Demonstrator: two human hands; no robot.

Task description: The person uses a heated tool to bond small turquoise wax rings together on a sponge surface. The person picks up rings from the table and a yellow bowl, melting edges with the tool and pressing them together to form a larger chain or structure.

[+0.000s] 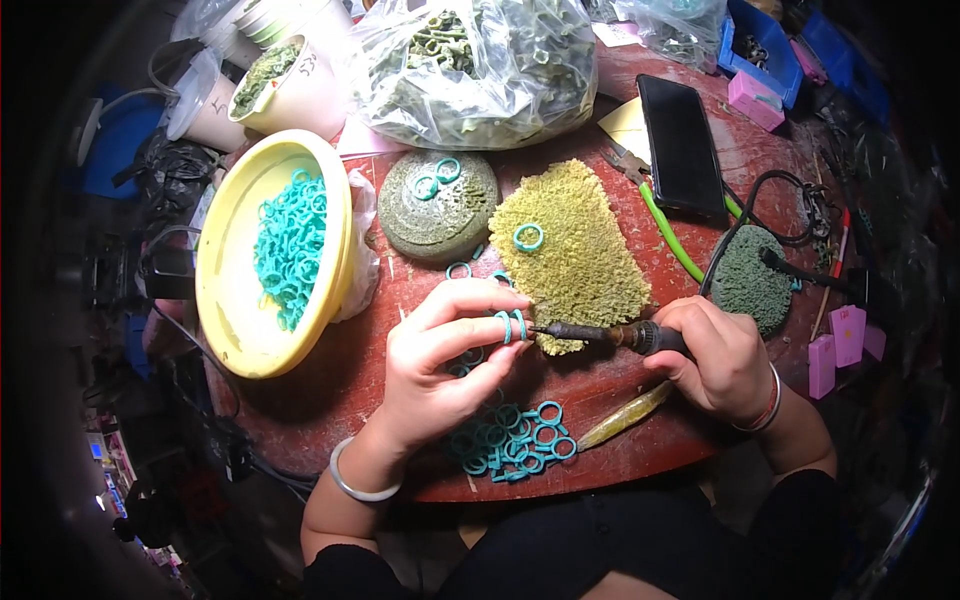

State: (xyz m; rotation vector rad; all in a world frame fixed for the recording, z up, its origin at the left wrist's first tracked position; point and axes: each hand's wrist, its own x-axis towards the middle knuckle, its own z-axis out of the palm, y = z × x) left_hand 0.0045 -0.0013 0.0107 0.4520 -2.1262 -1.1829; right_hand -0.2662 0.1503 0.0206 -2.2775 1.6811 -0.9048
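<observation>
My left hand (435,350) pinches two teal wax rings (510,327) between its fingers. In my right hand (728,360) is a dark hot wax pen (628,337), held level with its thin tip pointing left. That tip meets or nearly meets the rings; I cannot tell which. Below the left hand lies a heap of loose teal rings (525,440) near the table's front edge, with a few more partly hidden under the fingers. Just beyond both hands is a yellow sponge-like pad (585,240) with one teal ring (528,237) on it.
A yellow bowl (222,250) of teal rings stands left, beside a round grey-green block (435,215). Behind are a clear bag (540,75) and white tubs (285,95). A phone (683,145), green-handled pliers (665,230), corded green pad (750,280) and wrapped yellow stick (625,415) lie right.
</observation>
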